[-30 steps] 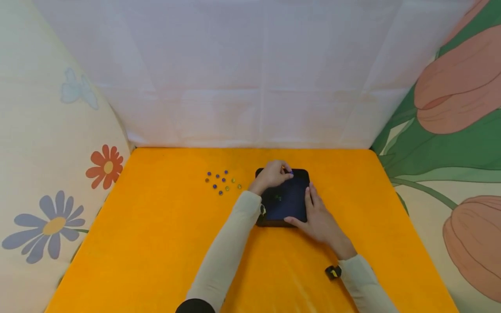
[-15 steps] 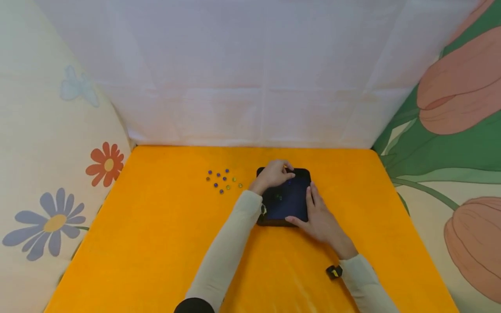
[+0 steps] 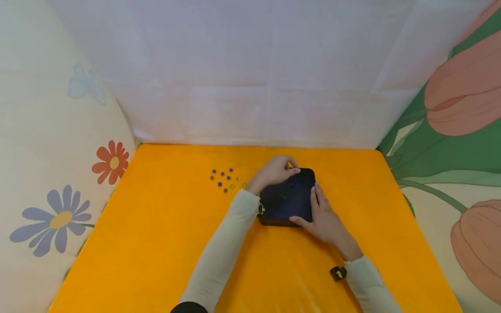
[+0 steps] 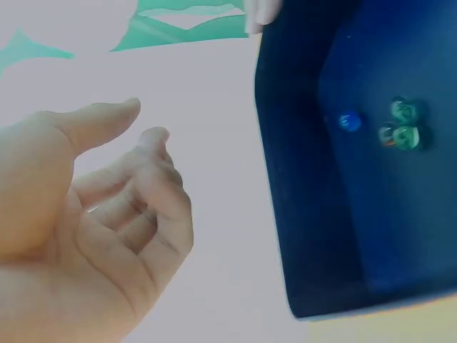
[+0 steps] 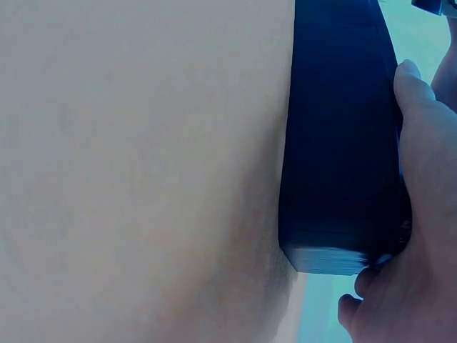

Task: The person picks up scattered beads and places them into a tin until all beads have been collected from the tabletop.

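Note:
A square, deep black box (image 3: 274, 222) stands on the orange table. Inside it lie a blue marble (image 4: 350, 120) and a small cluster of green-tinted glass marbles (image 4: 405, 137). My left hand (image 3: 274, 170) is over the box's far left part. In the left wrist view its fingers curl loosely, thumb and index finger apart, with nothing between them. My right hand (image 3: 326, 221) steadies the box at its near right corner. Its straight fingers lie along the right side and the thumb rests at the front rim. Several loose marbles (image 3: 228, 178), blue, yellowish and one brownish, lie left of the box.
The orange table (image 3: 156, 243) ends at a white cloth backdrop (image 3: 203, 78) behind the box. Flower-printed cloth (image 3: 47, 143) hangs at the left, and more with tulips at the right. A small black object (image 3: 337, 273) sits at my right wrist.
A blue marble left my left hand's fingertips and is now on the box floor. The left hand has risen slightly toward the far rim. My right hand stays at the box.

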Action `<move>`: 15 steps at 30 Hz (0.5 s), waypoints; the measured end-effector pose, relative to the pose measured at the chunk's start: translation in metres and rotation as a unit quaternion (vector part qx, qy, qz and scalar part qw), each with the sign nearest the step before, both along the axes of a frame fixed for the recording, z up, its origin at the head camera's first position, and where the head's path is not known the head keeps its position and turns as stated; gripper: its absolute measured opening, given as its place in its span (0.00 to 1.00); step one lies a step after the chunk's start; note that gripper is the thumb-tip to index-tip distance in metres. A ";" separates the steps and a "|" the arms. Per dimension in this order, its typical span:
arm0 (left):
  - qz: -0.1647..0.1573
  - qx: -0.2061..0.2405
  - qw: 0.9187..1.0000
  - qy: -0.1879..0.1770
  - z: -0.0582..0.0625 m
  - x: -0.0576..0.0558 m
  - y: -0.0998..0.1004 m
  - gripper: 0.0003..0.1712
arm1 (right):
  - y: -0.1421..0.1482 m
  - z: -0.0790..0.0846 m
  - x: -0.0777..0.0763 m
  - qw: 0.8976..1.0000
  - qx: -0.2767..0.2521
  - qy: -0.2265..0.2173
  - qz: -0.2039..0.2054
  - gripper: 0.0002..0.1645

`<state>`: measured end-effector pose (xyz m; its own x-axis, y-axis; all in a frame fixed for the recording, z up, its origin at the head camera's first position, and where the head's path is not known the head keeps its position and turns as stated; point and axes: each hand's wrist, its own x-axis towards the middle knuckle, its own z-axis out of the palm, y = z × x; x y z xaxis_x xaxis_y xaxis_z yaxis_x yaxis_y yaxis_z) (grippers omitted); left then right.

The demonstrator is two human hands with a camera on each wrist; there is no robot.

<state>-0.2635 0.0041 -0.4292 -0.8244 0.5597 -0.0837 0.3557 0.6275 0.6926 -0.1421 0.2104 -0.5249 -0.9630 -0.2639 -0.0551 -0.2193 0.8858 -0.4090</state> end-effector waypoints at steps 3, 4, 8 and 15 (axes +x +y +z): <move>-0.002 0.005 1.000 0.009 0.006 0.003 -0.006 0.19 | 0.001 -0.001 -0.002 1.000 0.002 0.007 0.001 0.75; -0.003 0.006 1.000 0.014 0.008 0.004 -0.008 0.19 | 0.001 -0.002 -0.002 1.000 0.003 0.008 0.001 0.75; -0.002 0.004 1.000 0.013 0.012 0.008 -0.018 0.17 | 0.001 -0.002 -0.002 1.000 0.004 0.000 0.000 0.77; 0.013 0.019 1.000 0.012 0.016 0.016 -0.038 0.13 | 0.000 -0.004 0.000 1.000 0.006 -0.001 -0.007 0.77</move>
<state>-0.2471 -0.0340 -0.4136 -0.8398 0.5412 -0.0429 0.3564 0.6092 0.7084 -0.1417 0.2104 -0.5285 -0.9667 -0.2490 -0.0596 -0.2057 0.8939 -0.3982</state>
